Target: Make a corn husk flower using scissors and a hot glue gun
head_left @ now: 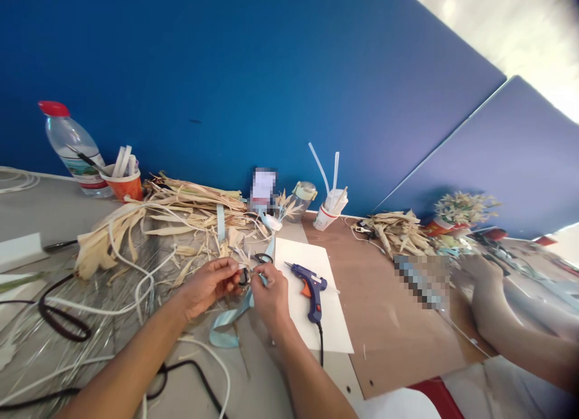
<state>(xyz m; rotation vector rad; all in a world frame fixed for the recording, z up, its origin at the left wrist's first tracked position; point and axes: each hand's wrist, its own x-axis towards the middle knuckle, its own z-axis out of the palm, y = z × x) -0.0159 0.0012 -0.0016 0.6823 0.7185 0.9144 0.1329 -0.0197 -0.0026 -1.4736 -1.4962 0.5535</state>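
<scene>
My left hand (212,284) and my right hand (272,293) meet over the table, fingertips close together in pinches. A light blue ribbon (225,337) hangs in a loop below them, and a bit of the same blue shows at my right fingertips. What my left fingers pinch is too small and covered to make out. Black-handled scissors (263,258) are just behind my fingertips, partly hidden. To the right of my right hand, a blue glue gun (312,289) with an orange trigger lies on a white sheet (337,328).
Dried husks (194,196) and white cables (145,286) spread on the left. Along the blue partition (226,75) stand a bottle (72,144), an orange cup (126,187), a phone (263,187), a jar (304,196) and a cup of glue sticks (326,217). A co-worker's arm (502,313) reaches in at right.
</scene>
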